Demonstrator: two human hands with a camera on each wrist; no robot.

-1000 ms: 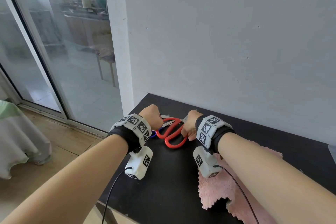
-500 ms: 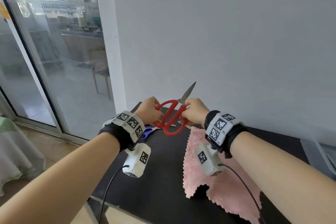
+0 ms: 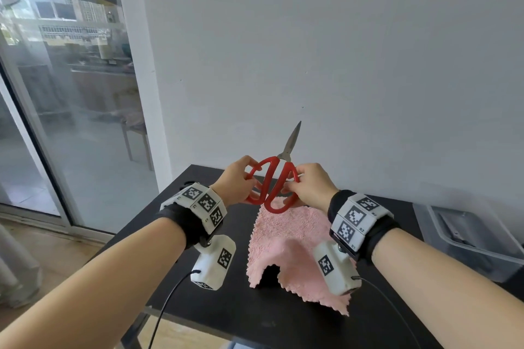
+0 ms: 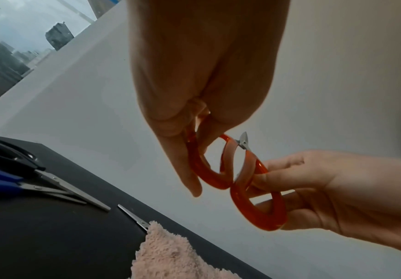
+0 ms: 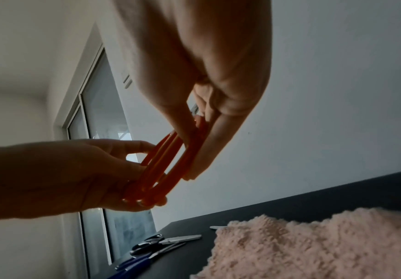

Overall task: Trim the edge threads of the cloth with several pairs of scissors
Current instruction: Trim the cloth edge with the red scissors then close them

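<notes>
Both hands, left hand (image 3: 236, 181) and right hand (image 3: 312, 183), pinch the big red-handled metal scissors (image 3: 273, 187), blades up, above the fluffy pink cloth (image 3: 286, 238) on the black table (image 3: 198, 300).

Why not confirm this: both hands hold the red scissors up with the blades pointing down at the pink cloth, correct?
Not quite. Both hands, left hand and right hand, do hold the red scissors up over the pink cloth, but the head view shows the closed blades pointing up toward the wall, not down.
</notes>
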